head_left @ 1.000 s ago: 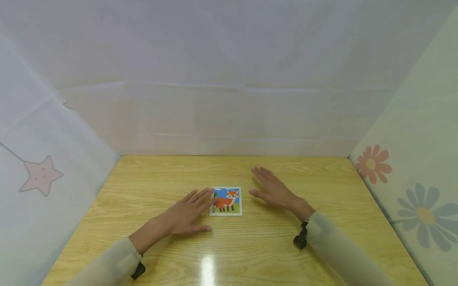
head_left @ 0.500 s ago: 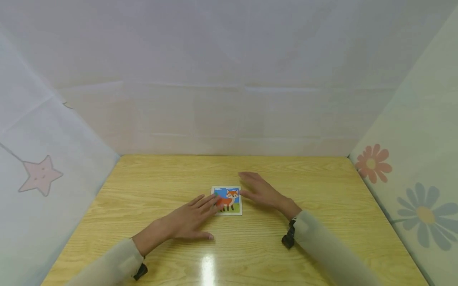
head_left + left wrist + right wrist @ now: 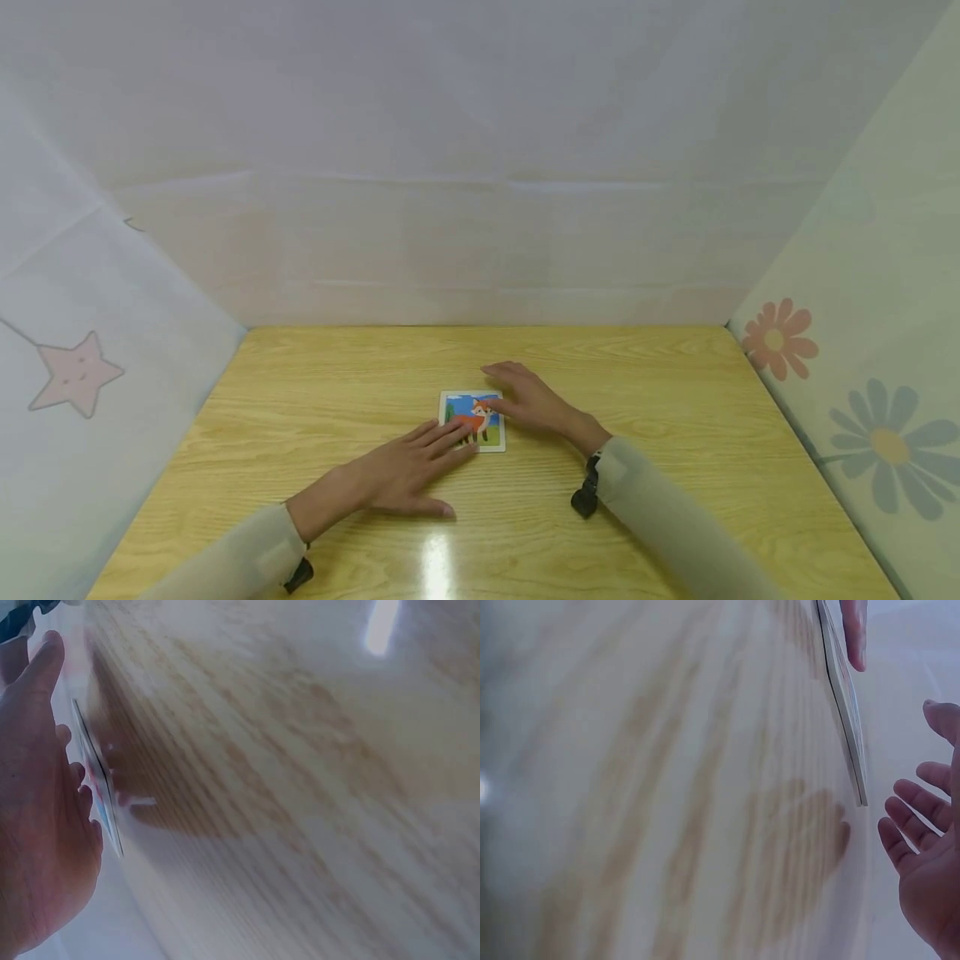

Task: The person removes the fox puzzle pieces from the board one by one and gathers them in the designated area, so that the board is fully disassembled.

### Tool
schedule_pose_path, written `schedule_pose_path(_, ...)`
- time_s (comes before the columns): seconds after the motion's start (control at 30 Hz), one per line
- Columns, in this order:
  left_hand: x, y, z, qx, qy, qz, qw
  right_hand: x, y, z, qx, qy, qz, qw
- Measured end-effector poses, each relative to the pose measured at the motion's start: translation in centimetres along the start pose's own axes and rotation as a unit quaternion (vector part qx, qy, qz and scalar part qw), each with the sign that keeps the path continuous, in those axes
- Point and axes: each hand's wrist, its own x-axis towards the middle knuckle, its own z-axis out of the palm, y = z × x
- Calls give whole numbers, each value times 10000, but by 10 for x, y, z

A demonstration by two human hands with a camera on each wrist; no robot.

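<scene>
A thin square picture board (image 3: 491, 437) with a white border and an orange fox lies flat on the wooden table. My left hand (image 3: 405, 473) reaches over its lower left part, fingers extended and thumb spread toward me. In the left wrist view the fingers of that hand (image 3: 49, 802) hang close over the board (image 3: 105, 793). Over the upper right corner is my right hand (image 3: 534, 402), its thumb overlapping the fox's head. The right wrist view shows this hand (image 3: 930, 847) with loosely bent, separated fingers, a gap between them and the board's edge (image 3: 844, 705).
The wooden table (image 3: 315, 375) reaches back to a pale cloth wall (image 3: 480, 242). Side cloths carry a pink star (image 3: 77, 375) on the left and flowers (image 3: 888, 447) on the right. A dark wrist device (image 3: 585, 497) sits below the right cuff.
My right hand has moved left, from beside the board to over its upper right corner. The left hand has slid slightly right and toward me. The board stays on the table.
</scene>
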Motion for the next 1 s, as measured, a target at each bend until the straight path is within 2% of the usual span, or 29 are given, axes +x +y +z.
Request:
schedule_pose_path(0.3, 3, 2, 0, 67, 18, 69, 10000, 10, -1, 6, 283, -50, -306, 9991)
schedule_pose_path(0.6, 2, 1, 1, -5, -86, 71, 9999, 19, -4, 8, 502, -204, -317, 9980)
schedule_pose_path(0.87, 1, 1, 2, -97, -344, -22, 9994, 28, -3, 11, 465, -297, -331, 9979)
schedule_pose_path(1.0, 0, 0, 2, -125, -365, -25, 9993, 34, -5, 11, 518, -390, -340, 9973)
